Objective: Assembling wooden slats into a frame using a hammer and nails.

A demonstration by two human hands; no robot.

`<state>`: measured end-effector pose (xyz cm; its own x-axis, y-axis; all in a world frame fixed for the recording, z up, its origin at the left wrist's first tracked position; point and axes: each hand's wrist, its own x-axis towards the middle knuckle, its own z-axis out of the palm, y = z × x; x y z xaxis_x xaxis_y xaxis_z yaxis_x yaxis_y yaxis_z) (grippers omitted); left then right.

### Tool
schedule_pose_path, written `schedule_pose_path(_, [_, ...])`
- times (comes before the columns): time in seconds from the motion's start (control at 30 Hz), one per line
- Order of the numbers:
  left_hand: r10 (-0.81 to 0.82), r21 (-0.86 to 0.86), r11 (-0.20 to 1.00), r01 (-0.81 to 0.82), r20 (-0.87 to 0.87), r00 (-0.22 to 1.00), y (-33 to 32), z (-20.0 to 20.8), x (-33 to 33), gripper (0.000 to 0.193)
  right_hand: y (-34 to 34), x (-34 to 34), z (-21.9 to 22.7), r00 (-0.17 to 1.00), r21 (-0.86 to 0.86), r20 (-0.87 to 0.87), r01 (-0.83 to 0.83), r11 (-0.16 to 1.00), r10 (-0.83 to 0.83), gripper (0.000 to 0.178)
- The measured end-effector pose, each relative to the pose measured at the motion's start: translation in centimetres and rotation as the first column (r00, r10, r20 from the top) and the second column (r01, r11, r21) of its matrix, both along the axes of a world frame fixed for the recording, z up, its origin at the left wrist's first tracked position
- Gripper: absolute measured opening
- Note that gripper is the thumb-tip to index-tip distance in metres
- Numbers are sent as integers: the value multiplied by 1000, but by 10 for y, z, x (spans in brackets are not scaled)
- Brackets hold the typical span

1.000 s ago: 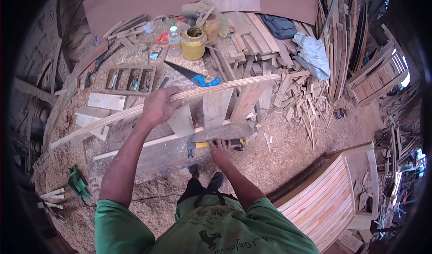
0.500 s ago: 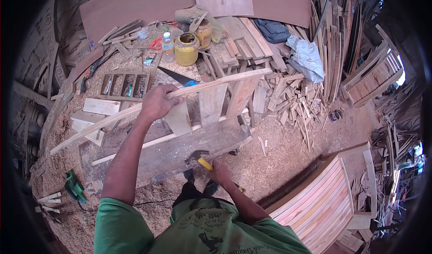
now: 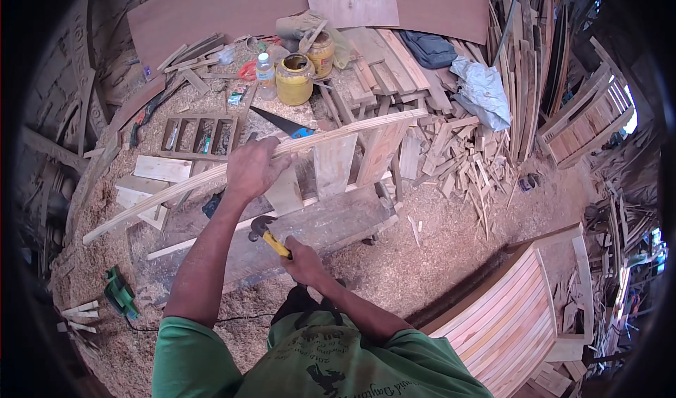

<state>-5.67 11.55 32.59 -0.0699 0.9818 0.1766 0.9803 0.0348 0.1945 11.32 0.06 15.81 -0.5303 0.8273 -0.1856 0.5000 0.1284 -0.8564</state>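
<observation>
My left hand (image 3: 257, 167) is wrapped over a long, slightly curved wooden strip (image 3: 352, 129), holding it at about its middle. Short wide boards run from this strip down to a lower strip (image 3: 176, 249); a pale board (image 3: 335, 164) and a redder board (image 3: 380, 151) stand to the right of that hand. The frame rests on a dusty, dark bench plank (image 3: 331, 222). In my right hand (image 3: 304, 263) is a claw hammer (image 3: 274, 244) with a yellow handle, its dark head raised over the bench, apart from the wood and below my left hand.
A blue-handled saw (image 3: 282, 122), a compartmented wooden tray (image 3: 199, 136), a bottle (image 3: 265, 76) and yellow tubs (image 3: 294, 84) lie beyond the frame. Wood offcuts (image 3: 458, 151) heap at right. A green power tool (image 3: 120, 294) sits at lower left, a slatted piece (image 3: 500, 306) at lower right.
My right hand has swung the hammer up and to the left, closer to my left hand. The left hand keeps its hold on the strip, shifted slightly.
</observation>
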Motion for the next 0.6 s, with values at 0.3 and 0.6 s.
schedule_pose_path(0.3, [-170, -41, 982, 182, 204, 964, -7, 9, -12, 43, -15, -40, 0, 993, 105, -15, 120, 987, -119, 41])
schedule_pose_path(0.6, [-35, -96, 993, 62, 265, 964, -5, 7, -12, 38, -5, -75, 21, 993, 247, -119, 15, 969, 15, 36])
